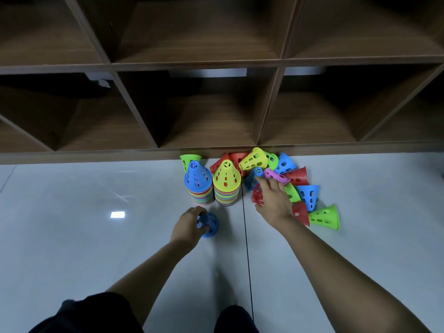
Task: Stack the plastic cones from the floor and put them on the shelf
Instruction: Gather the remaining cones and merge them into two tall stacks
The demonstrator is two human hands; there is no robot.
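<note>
Just before the wooden cubby shelf, a yellow-topped stack of perforated plastic cones stands on glossy floor. Nearer than it, the left hand curls round a blue cone. To its right, the right hand spreads straight fingers onto a fallen blue cone, gripping nothing.

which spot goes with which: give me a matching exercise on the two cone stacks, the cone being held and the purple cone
1. blue-topped stack
2. yellow-topped stack
3. lone blue cone
4. purple cone

a. in the left hand grip
b. on its side in the loose pile
c. upright, left of the other stack
d. upright, beside the floor seam

Pairs: 1-c, 2-d, 3-a, 4-b
</note>
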